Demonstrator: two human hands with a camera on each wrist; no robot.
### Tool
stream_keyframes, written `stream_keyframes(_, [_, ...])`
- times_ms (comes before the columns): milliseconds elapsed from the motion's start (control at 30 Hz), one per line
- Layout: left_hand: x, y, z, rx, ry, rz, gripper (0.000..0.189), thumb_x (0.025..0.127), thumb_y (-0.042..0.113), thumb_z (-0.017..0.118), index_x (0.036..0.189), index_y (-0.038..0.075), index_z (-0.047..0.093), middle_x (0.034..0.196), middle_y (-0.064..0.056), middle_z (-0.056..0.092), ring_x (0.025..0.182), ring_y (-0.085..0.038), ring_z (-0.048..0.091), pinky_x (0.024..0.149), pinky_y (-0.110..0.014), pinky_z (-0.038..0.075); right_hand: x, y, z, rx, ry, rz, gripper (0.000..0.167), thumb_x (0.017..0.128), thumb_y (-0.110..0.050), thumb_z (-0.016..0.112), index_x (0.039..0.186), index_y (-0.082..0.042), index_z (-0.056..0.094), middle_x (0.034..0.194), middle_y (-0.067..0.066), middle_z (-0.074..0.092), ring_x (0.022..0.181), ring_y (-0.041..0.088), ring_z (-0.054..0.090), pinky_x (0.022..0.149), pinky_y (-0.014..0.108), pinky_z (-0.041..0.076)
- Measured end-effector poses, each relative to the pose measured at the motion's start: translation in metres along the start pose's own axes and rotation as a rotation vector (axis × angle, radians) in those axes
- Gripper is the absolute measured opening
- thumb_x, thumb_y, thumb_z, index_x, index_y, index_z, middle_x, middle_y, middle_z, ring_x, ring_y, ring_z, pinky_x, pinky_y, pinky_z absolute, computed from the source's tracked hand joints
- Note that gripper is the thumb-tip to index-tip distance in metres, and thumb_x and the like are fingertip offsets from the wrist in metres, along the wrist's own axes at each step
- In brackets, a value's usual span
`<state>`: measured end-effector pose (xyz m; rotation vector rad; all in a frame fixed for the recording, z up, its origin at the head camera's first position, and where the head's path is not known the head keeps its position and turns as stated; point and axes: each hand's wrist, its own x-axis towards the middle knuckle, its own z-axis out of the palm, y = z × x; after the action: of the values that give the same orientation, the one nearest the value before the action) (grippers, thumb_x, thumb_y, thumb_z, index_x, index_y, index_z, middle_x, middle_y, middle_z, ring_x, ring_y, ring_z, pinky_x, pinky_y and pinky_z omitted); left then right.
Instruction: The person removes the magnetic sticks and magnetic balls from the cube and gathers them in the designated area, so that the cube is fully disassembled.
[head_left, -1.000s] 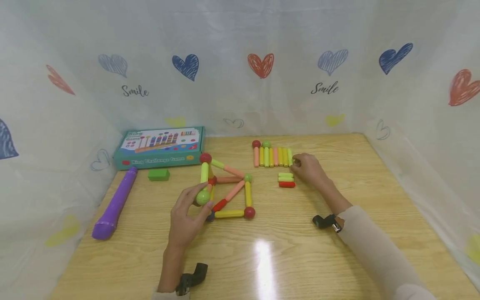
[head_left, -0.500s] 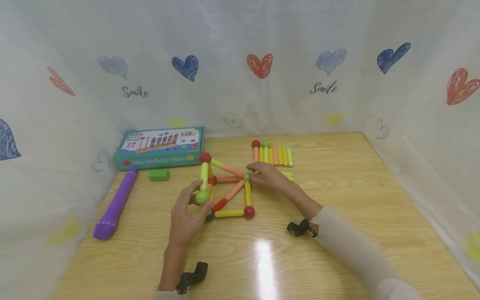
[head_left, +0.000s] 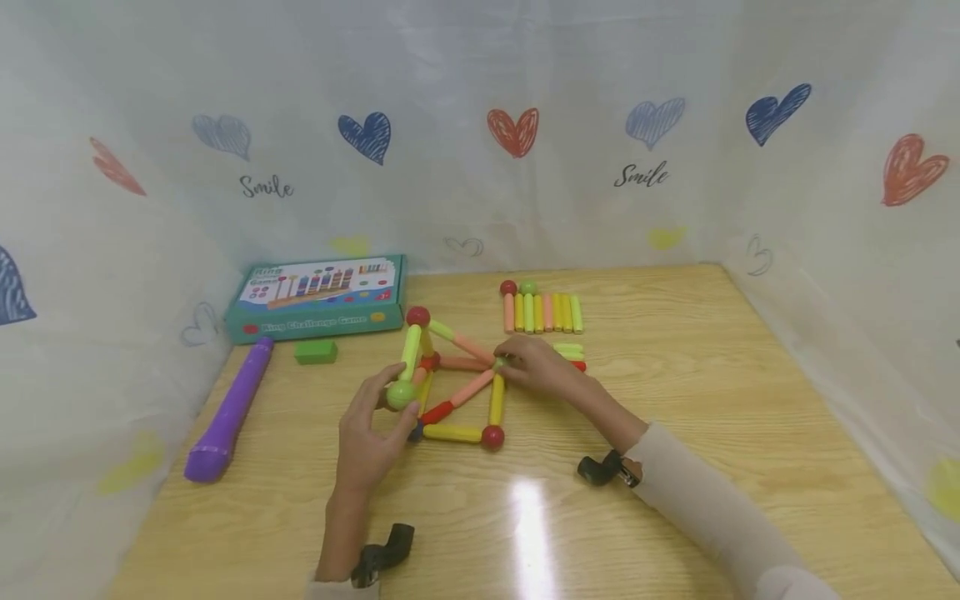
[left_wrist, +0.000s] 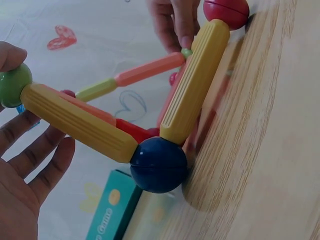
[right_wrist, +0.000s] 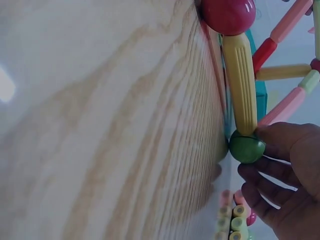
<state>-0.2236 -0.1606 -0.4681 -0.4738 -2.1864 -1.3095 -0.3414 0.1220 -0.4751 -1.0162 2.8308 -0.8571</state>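
Observation:
A frame of coloured rods and balls stands on the table in the head view, with yellow rods (head_left: 452,433), salmon rods and several balls. My left hand (head_left: 367,442) holds the light green ball (head_left: 402,395) at its raised near-left corner between thumb and fingers. At the right corner, my right hand (head_left: 543,367) pinches a green ball (right_wrist: 247,147) with thumb and fingertips. A dark blue ball (left_wrist: 159,165) joins two yellow rods low at the front. One red ball (head_left: 492,437) sits at the near-right corner and another red ball (head_left: 418,317) tops the back.
Behind the right hand lies a row of loose rods (head_left: 547,313) with two balls at its left end. Shorter rods (head_left: 567,348) are partly covered by that hand. A game box (head_left: 318,300), green block (head_left: 316,352) and purple microphone-shaped object (head_left: 228,412) are at left.
My right hand has left the row of loose rods, moved left and taken hold of the frame's right green ball. The frame has turned slightly. My left hand keeps its hold.

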Motion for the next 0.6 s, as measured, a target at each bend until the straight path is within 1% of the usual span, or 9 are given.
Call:
stream_keyframes(67, [0.001, 0.005, -0.001, -0.007, 0.007, 0.012, 0.056, 0.082, -0.007, 0.074, 0.135, 0.001, 0.058, 0.123, -0.014, 0.062, 0.096, -0.015, 0.058, 0.083, -0.018, 0.047, -0.004, -0.002, 0.0, -0.009, -0.003, 0.005, 0.026, 0.097, -0.021, 0.068, 0.118, -0.004, 0.07, 0.113, 0.007, 0.069, 0.103, 0.021, 0.064, 0.088, 0.036, 0.054])
stream_keyframes(167, [0.005, 0.017, -0.003, -0.013, 0.024, 0.018, 0.053, 0.082, -0.012, 0.072, 0.132, -0.006, 0.056, 0.121, -0.02, 0.062, 0.1, -0.014, 0.057, 0.085, -0.017, 0.047, -0.014, -0.005, 0.0, -0.017, 0.0, 0.013, 0.026, 0.096, -0.022, 0.07, 0.116, -0.005, 0.07, 0.111, 0.006, 0.069, 0.101, 0.02, 0.064, 0.088, 0.035, 0.053])
stream_keyframes(233, [0.008, 0.026, -0.005, -0.023, 0.035, 0.003, 0.051, 0.083, -0.013, 0.071, 0.131, -0.009, 0.055, 0.121, -0.022, 0.061, 0.104, -0.012, 0.057, 0.087, -0.017, 0.047, -0.022, -0.008, 0.001, -0.029, 0.005, 0.02, 0.025, 0.096, -0.023, 0.071, 0.114, -0.005, 0.071, 0.11, 0.005, 0.069, 0.1, 0.019, 0.064, 0.088, 0.035, 0.053])
stream_keyframes(300, [0.011, 0.033, -0.008, -0.034, 0.046, -0.026, 0.05, 0.084, -0.013, 0.071, 0.131, -0.009, 0.055, 0.121, -0.022, 0.06, 0.108, -0.008, 0.055, 0.088, -0.017, 0.047, -0.028, -0.012, 0.002, -0.035, 0.012, 0.037, 0.025, 0.095, -0.024, 0.071, 0.112, -0.007, 0.071, 0.108, 0.003, 0.069, 0.099, 0.017, 0.063, 0.088, 0.034, 0.053])
stream_keyframes(367, [0.013, 0.034, -0.01, -0.05, 0.052, -0.048, 0.05, 0.084, -0.013, 0.071, 0.131, -0.009, 0.055, 0.121, -0.022, 0.06, 0.109, -0.007, 0.055, 0.09, -0.017, 0.047, -0.034, -0.016, 0.003, -0.048, 0.025, 0.05, 0.024, 0.094, -0.026, 0.072, 0.111, -0.008, 0.072, 0.106, 0.002, 0.069, 0.097, 0.015, 0.063, 0.087, 0.033, 0.053])
stream_keyframes(467, [0.014, 0.033, -0.013, -0.069, 0.052, -0.065, 0.047, 0.084, -0.014, 0.071, 0.129, -0.008, 0.057, 0.119, -0.021, 0.061, 0.108, -0.004, 0.055, 0.091, -0.017, 0.047, -0.042, -0.021, 0.005, -0.06, 0.049, 0.063, 0.024, 0.093, -0.028, 0.074, 0.109, -0.009, 0.073, 0.104, 0.001, 0.069, 0.096, 0.014, 0.063, 0.085, 0.032, 0.054])
stream_keyframes(600, [0.014, 0.03, -0.013, -0.086, 0.043, -0.073, 0.044, 0.085, -0.013, 0.071, 0.127, -0.009, 0.059, 0.118, -0.02, 0.062, 0.108, -0.001, 0.055, 0.092, -0.018, 0.047, -0.049, -0.023, 0.008, -0.021, 0.081, 0.071, 0.025, 0.093, -0.028, 0.074, 0.11, -0.009, 0.072, 0.106, 0.0, 0.069, 0.099, 0.015, 0.063, 0.086, 0.032, 0.054])
